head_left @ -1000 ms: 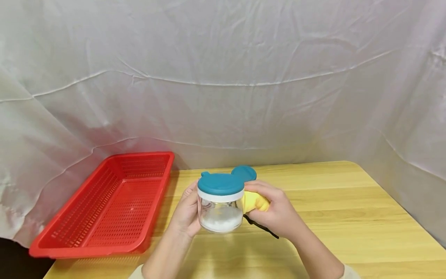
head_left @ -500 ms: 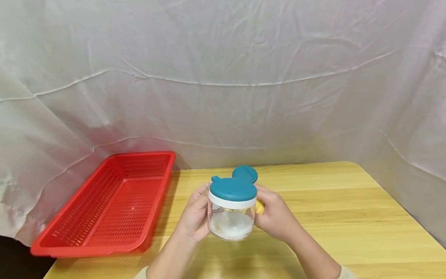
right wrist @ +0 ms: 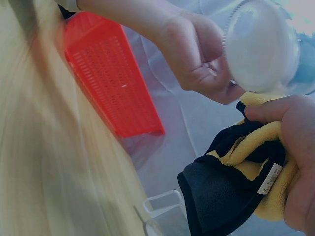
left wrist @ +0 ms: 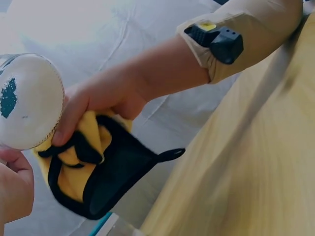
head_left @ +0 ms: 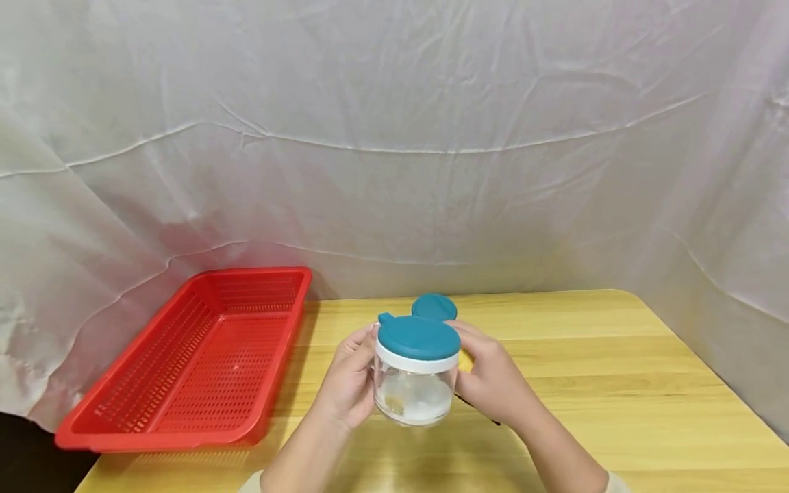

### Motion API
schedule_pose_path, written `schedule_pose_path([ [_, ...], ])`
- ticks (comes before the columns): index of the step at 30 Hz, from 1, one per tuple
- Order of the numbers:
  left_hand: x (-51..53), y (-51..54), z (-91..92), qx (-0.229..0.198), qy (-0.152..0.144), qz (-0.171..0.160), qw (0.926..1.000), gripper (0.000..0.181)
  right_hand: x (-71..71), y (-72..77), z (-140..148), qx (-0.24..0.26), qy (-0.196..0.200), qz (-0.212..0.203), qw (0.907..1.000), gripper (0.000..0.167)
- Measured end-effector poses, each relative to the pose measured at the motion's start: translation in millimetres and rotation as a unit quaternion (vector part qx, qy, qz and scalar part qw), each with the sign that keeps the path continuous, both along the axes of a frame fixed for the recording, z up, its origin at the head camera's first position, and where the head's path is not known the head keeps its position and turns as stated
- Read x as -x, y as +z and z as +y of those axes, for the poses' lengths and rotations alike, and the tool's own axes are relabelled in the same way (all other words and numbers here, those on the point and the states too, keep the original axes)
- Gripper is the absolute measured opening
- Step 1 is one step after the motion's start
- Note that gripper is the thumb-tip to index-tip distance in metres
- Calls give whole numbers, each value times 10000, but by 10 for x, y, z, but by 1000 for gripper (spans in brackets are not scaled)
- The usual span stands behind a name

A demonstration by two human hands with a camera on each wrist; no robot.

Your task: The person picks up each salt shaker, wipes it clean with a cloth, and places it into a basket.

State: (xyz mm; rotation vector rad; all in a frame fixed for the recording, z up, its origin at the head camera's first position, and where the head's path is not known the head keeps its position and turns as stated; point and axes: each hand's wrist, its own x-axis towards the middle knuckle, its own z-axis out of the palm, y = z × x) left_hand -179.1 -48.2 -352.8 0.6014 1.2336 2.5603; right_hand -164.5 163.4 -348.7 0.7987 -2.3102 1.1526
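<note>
My left hand [head_left: 345, 383] grips a clear glass seasoning jar [head_left: 416, 397] by its left side, above the table. The jar has a teal lid [head_left: 419, 337] with a white collar, and white powder lies inside. In my right hand [head_left: 496, 380] is a bunched yellow and dark cloth [right wrist: 216, 191], with dark edging and a small hanging loop [left wrist: 171, 155]. The cloth lies against the jar's right side. Most of it is hidden behind the jar and fingers in the head view, while both wrist views show it hanging below the right hand.
A red perforated plastic basket [head_left: 253, 411] stands at the table's left. Behind the jar is a second teal lid [head_left: 434, 307]; a clear container with a handle [right wrist: 165, 211] shows low in the right wrist view. Pale fabric [head_left: 394, 205] hangs behind the wooden table [head_left: 616, 383].
The jar and my left hand have shifted right and slightly down. The cloth, plainly visible at the jar's right side earlier, is now mostly hidden behind the jar and my right hand.
</note>
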Motion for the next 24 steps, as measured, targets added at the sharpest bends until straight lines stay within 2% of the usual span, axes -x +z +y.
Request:
schedule_pose_path([
  [3,34,29,-50,-72,93,-13,9999,25,-11,45,35,223,-34,-158,9996,41],
  [10,119,45,-124,-71,580,-380,9976,26,-57,146,99,644,-3,-187,9977,47],
  [15,140,27,-124,-193,528,-362,9978,29,-72,176,106,731,52,-264,9970,48],
  [24,79,11,-73,-119,208,-190,9995,28,-35,136,114,673,-1,-361,9971,48],
])
